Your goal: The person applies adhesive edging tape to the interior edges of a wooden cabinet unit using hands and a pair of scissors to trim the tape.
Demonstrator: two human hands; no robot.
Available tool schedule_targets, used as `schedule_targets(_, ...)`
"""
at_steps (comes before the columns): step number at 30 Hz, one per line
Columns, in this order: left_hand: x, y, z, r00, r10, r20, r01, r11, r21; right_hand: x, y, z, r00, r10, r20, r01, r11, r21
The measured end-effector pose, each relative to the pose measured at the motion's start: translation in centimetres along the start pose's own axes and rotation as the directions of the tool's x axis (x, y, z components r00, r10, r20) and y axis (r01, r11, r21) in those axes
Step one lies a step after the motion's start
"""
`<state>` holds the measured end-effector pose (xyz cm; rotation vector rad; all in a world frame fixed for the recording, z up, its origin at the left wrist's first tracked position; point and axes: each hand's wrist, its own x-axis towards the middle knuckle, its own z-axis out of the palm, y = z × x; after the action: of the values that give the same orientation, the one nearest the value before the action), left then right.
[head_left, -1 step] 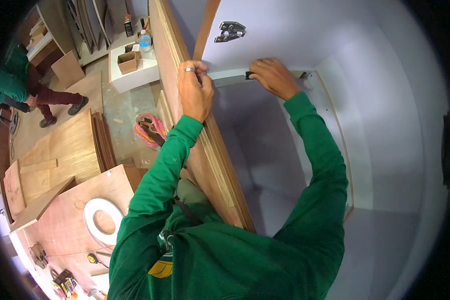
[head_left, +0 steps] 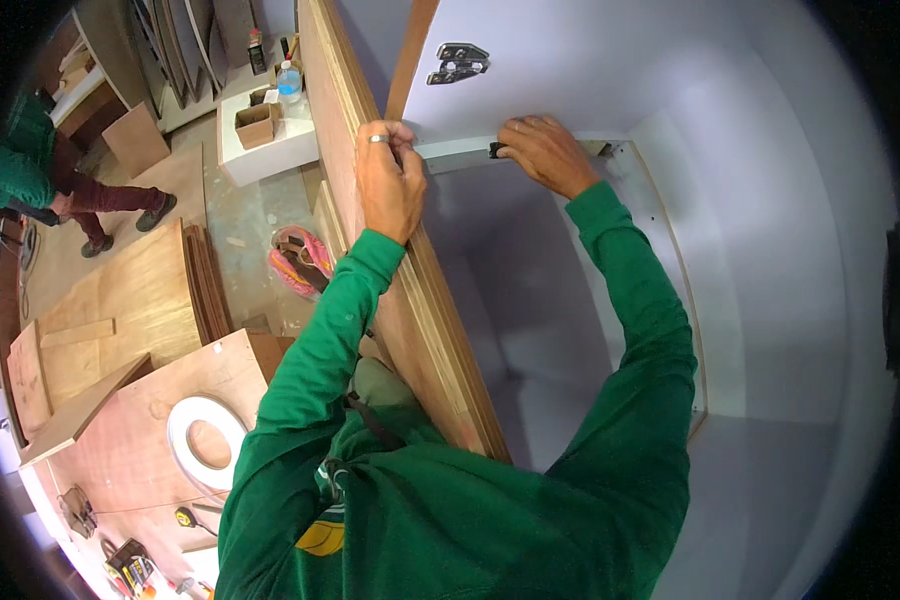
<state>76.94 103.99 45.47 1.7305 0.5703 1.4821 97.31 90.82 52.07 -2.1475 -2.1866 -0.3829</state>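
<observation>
My left hand (head_left: 390, 185), wearing a ring, has its fingers curled in at the top edge of the plywood panel (head_left: 435, 285), close to the end of a narrow white strip (head_left: 455, 160). What lies inside those fingers is hidden. Along the same strip, my right hand (head_left: 548, 155) is bent over with fingers closed, and a small black piece (head_left: 495, 150) pokes out at its fingertips. Beyond both hands is a white panel (head_left: 570, 70) carrying a metal hinge (head_left: 458, 64). Beneath the strip opens the pale inside of a cabinet (head_left: 520, 270).
A person (head_left: 100, 190) in green and maroon stands at the far left. A white box (head_left: 270, 150) holds a carton and a bottle. On the near-left worktop lie a white ring-shaped roll (head_left: 207, 445) and a tape measure (head_left: 184, 516). A pink bag (head_left: 300, 262) sits on the floor.
Both my hands stay in nearly the same place. The person at the far left has shifted an arm slightly.
</observation>
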Motion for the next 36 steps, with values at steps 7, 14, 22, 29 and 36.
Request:
schedule_targets(7,0.1,-0.7,0.0,0.999,0.029,0.037,-0.03,0.999,0.021,-1.0,0.1,0.5,0.987,0.15,-0.052,-0.141,0.98,0.143)
schedule_targets(14,-0.1,-0.4,0.1,1.0,-0.022,-0.004,0.022,1.0,-0.003,-0.2,0.1,0.8,0.992,0.021,-0.122,-0.004,0.991,0.136)
schedule_targets(22,-0.1,-1.0,0.4,1.0,0.009,0.013,-0.009,1.0,-0.019,0.1,-0.1,1.0,0.997,-0.044,-0.063,0.041,0.998,-0.051)
schedule_targets(29,0.1,-0.8,0.0,0.999,0.012,0.04,-0.012,1.0,0.012,0.3,-0.4,0.1,0.999,0.038,-0.016,-0.037,0.996,0.079)
schedule_targets(36,-0.1,-1.0,0.1,1.0,-0.006,0.007,0.007,0.999,-0.036,-0.2,-1.0,1.3,0.985,0.06,-0.162,-0.031,0.984,0.175)
